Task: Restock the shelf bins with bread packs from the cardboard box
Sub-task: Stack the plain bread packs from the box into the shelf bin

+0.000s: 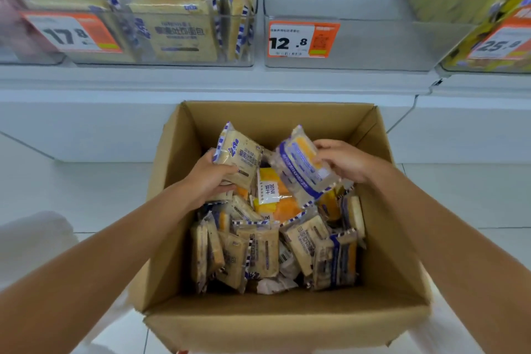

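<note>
Cardboard box [287, 322], left fingers [227, 172] wrapped round flat beige pack [240, 156]; right fingers [323, 158] pinching glossy clear orange-filled pack [298, 172]

The price tag [71, 33] on the left bin [161, 62] says 17.8, the middle tag [303, 39] on the middle bin [388, 43] says 12.8, the right tag [500, 43] on the right bin [459, 64] looks like 25.8 but is blurry, and the bread pack [238, 158] in the left hand [209, 178] says 藜麦吐司面包 in Chinese.

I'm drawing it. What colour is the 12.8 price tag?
The price tag is orange and white with black numbers, seen in the head view.
</note>
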{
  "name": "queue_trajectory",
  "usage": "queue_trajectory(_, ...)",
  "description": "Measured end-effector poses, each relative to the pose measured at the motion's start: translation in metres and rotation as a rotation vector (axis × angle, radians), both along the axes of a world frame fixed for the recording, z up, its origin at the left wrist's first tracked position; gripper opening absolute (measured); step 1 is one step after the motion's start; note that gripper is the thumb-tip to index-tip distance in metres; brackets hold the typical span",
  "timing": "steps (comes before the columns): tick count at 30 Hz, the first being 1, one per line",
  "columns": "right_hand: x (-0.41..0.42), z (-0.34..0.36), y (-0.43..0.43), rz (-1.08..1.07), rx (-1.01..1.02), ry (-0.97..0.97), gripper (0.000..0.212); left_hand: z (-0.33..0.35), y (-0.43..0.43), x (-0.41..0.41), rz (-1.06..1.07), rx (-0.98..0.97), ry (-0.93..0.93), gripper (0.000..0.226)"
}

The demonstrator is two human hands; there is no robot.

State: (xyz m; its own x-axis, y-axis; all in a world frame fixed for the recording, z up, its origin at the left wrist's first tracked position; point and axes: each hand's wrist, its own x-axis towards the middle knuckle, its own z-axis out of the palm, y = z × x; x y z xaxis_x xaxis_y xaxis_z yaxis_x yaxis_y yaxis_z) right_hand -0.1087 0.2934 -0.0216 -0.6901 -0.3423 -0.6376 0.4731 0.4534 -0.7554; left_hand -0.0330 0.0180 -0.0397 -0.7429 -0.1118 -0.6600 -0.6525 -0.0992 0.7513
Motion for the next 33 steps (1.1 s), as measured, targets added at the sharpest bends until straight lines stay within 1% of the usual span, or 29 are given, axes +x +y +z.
queue_trajectory(1,-0.003,0.014,-0.003,0.038,-0.063,-0.022,0.034,0.004,0.002,-0.001,0.006,0.010,0.015,0.041)
queue_trajectory(2,-0.005,0.024,-0.008,0.097,-0.073,-0.010,0.036,0.009,0.004,-0.001,-0.006,0.030,0.036,0.040)
queue_trajectory(3,-0.005,0.032,-0.015,0.160,-0.057,0.021,0.035,0.015,0.005,-0.001,-0.049,0.052,0.059,0.039)
queue_trajectory(5,-0.003,0.046,-0.031,0.250,-0.015,0.089,0.031,0.029,0.008,0.000,-0.197,0.082,0.093,0.049)
queue_trajectory(7,0.000,0.059,-0.046,0.273,0.007,0.158,0.027,0.042,0.011,0.001,-0.277,0.097,0.105,0.059)
queue_trajectory(8,0.002,0.066,-0.051,0.258,0.019,0.213,0.026,0.048,0.010,0.002,-0.270,0.111,0.118,0.058)
queue_trajectory(10,0.007,0.084,-0.059,0.169,0.020,0.379,0.027,0.057,0.003,0.004,-0.191,0.172,0.135,0.055)
queue_trajectory(12,0.017,0.103,-0.065,0.041,-0.024,0.609,0.029,0.062,-0.011,0.009,-0.085,0.226,0.109,0.061)
queue_trajectory(14,0.032,0.113,-0.072,0.006,-0.018,0.851,0.029,0.066,-0.023,0.013,-0.009,0.290,0.066,0.069)
queue_trajectory(15,0.039,0.114,-0.078,0.069,0.037,0.948,0.030,0.070,-0.026,0.015,0.010,0.338,0.055,0.072)
queue_trajectory(16,0.044,0.109,-0.082,0.193,0.111,1.023,0.033,0.074,-0.026,0.016,0.024,0.394,0.052,0.073)
queue_trajectory(17,0.049,0.100,-0.087,0.339,0.159,1.043,0.036,0.079,-0.023,0.017,0.039,0.444,0.054,0.072)
queue_trajectory(18,0.051,0.092,-0.091,0.445,0.172,1.005,0.039,0.084,-0.020,0.018,0.053,0.478,0.058,0.066)
queue_trajectory(19,0.052,0.087,-0.093,0.473,0.147,0.920,0.041,0.086,-0.018,0.018,0.065,0.480,0.069,0.055)
queue_trajectory(20,0.053,0.087,-0.095,0.429,0.097,0.812,0.042,0.087,-0.017,0.019,0.079,0.453,0.084,0.044)
queue_trajectory(22,0.048,0.086,-0.092,0.206,0.011,0.625,0.046,0.088,-0.020,0.022,0.106,0.414,0.105,0.035)
queue_trajectory(24,0.039,0.085,-0.088,0.003,0.012,0.444,0.065,0.089,-0.024,0.025,0.111,0.475,0.126,0.035)
queue_trajectory(25,0.034,0.082,-0.086,-0.037,-0.029,0.327,0.074,0.090,-0.025,0.027,0.108,0.516,0.132,0.036)
queue_trajectory(26,0.031,0.079,-0.086,-0.042,-0.104,0.209,0.071,0.092,-0.025,0.027,0.100,0.547,0.134,0.035)
queue_trajectory(27,0.029,0.076,-0.088,-0.042,-0.176,0.111,0.060,0.096,-0.024,0.028,0.078,0.544,0.138,0.034)
queue_trajectory(28,0.029,0.077,-0.092,-0.037,-0.219,0.069,0.048,0.099,-0.024,0.027,0.040,0.502,0.147,0.033)
queue_trajectory(29,0.028,0.078,-0.095,-0.017,-0.222,0.077,0.040,0.103,-0.024,0.026,0.001,0.445,0.160,0.035)
queue_trajectory(31,0.027,0.082,-0.100,0.073,-0.149,0.139,0.040,0.109,-0.028,0.023,-0.025,0.343,0.190,0.042)
queue_trajectory(33,0.025,0.089,-0.102,0.158,-0.002,0.252,0.043,0.112,-0.037,0.023,-0.044,0.281,0.207,0.049)
